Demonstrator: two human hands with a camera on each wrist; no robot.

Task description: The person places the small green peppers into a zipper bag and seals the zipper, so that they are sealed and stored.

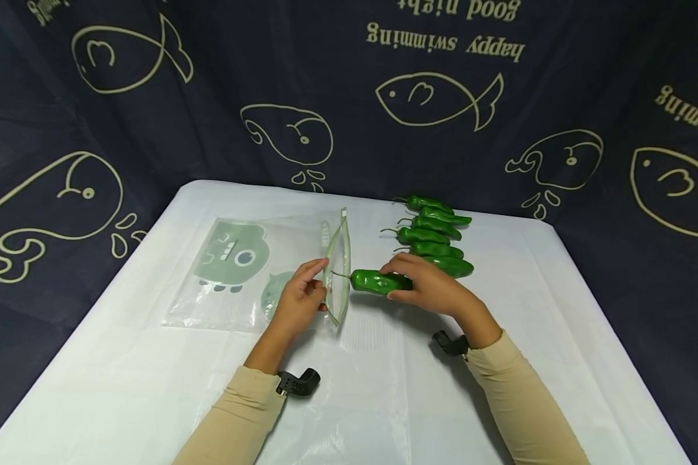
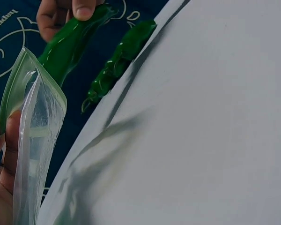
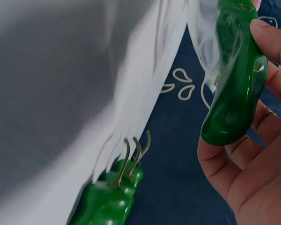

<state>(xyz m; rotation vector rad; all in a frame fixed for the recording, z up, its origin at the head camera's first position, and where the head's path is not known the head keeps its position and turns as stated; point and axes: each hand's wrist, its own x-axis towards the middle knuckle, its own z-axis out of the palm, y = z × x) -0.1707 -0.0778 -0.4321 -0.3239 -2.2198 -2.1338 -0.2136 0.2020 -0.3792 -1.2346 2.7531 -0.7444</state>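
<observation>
A clear zip bag (image 1: 291,236) with green monster prints lies on the table, its green-edged mouth (image 1: 347,258) spread apart and facing right. My left hand (image 1: 299,300) grips the bag at the near side of that mouth. In my right hand (image 1: 427,284) is a green pepper (image 1: 372,281), pinched between thumb and fingers, its stem pointing left at the bag's opening. The right wrist view shows the pepper's blunt end (image 3: 225,126) near the palm, while its stem end overlaps the bag's plastic (image 3: 203,40).
Several more green peppers (image 1: 433,226) lie in a row at the table's back right, stems to the left. A white cloth covers the table (image 1: 349,413). Behind it hangs a dark blue curtain (image 1: 349,58) with fish and whale drawings.
</observation>
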